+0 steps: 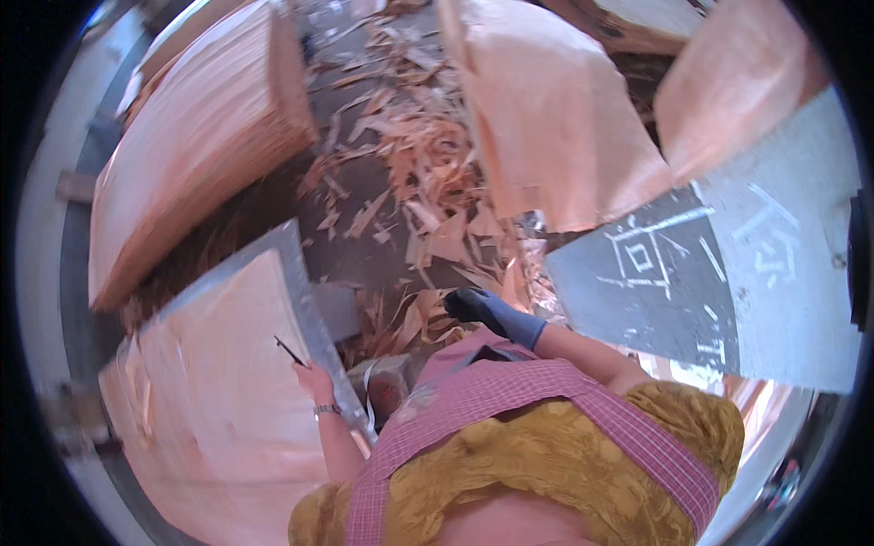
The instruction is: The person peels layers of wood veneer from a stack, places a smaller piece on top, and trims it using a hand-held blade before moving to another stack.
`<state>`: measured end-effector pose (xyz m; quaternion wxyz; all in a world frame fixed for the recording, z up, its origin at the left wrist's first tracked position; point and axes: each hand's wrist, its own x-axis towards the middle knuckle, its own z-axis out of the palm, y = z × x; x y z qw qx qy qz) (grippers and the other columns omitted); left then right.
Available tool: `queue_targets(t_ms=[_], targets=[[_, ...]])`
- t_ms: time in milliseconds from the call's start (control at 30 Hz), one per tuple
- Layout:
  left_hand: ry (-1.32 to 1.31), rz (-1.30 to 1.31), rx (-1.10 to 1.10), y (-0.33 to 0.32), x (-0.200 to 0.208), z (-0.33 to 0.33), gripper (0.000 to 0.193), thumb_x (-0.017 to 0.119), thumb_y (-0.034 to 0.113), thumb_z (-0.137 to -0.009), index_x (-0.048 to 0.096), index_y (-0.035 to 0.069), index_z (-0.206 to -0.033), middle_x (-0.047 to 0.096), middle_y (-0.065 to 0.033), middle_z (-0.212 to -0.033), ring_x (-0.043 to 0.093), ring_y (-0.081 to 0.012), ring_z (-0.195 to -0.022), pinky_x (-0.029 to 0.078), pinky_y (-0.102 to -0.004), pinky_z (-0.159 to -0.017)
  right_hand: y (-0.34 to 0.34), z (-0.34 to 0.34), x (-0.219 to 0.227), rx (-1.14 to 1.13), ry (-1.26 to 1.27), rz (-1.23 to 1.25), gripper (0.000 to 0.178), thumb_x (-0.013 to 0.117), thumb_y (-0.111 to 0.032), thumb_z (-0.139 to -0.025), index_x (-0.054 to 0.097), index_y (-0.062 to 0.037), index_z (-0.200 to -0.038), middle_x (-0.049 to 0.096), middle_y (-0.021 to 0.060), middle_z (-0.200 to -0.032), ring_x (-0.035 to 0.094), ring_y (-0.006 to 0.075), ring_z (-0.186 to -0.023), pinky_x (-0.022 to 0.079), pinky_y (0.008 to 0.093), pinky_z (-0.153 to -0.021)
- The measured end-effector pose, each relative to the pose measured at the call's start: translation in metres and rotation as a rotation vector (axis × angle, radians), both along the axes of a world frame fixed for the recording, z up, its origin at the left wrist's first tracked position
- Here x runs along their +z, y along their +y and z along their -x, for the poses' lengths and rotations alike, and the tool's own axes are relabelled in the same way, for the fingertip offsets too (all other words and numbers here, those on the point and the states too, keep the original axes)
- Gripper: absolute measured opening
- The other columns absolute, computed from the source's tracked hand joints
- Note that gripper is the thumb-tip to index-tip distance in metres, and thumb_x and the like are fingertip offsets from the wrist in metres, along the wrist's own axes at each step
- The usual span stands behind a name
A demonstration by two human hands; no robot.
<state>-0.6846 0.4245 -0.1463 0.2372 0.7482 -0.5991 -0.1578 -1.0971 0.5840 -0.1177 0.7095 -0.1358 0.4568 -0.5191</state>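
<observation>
My bare left hand (314, 380), with a band on its wrist, is closed around a slim black pointed tool (289, 349). The tool points up and left over a stack of pale pinkish wood veneer sheets (218, 364). On my right hand (492, 314) is a blue-grey glove with dark fingers. That hand reaches left in front of my apron, its fingers stretched out and somewhat blurred, and I see nothing held in it. Below it, veneer scraps (414, 318) cover part of the floor.
A thick veneer stack (200, 136) stands at the far left. More sheets (555, 118) lie at the far right. Loose scraps (437, 164) litter the aisle between them. A grey panel with chalk-like marks (637, 273) stands at my right. A metal edge (309, 300) borders the near left stack.
</observation>
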Motion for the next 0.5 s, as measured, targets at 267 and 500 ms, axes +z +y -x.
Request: queue_targets(t_ms=[267, 500], targets=[[0.870, -0.221, -0.210, 0.099, 0.112, 0.146, 0.041, 0.047, 0.038, -0.100, 0.057, 0.005, -0.122, 0.062, -0.0237, -0.109, 0.062, -0.0383, -0.092, 0.049, -0.0443, -0.078, -0.037, -0.128, 0.059, 0.018, -0.862, 0.251, 0.047, 0.038, -0.037, -0.103, 0.052, -0.0046, -0.134, 0.060, 0.0125, -0.131, 0.057, 0.0270, -0.120, 0.045, 0.0418, -0.103], [0.548, 0.014, -0.053, 0.167, 0.075, 0.153, 0.049, 0.043, 0.045, -0.101, 0.063, 0.001, -0.103, 0.064, -0.0266, -0.093, 0.064, -0.0408, -0.085, 0.048, -0.0449, -0.076, 0.033, -0.142, 0.035, 0.293, 0.143, 0.529, 0.043, 0.043, -0.031, -0.102, 0.049, -0.0051, -0.136, 0.053, 0.0119, -0.138, 0.052, 0.0232, -0.125, 0.040, 0.0387, -0.108]])
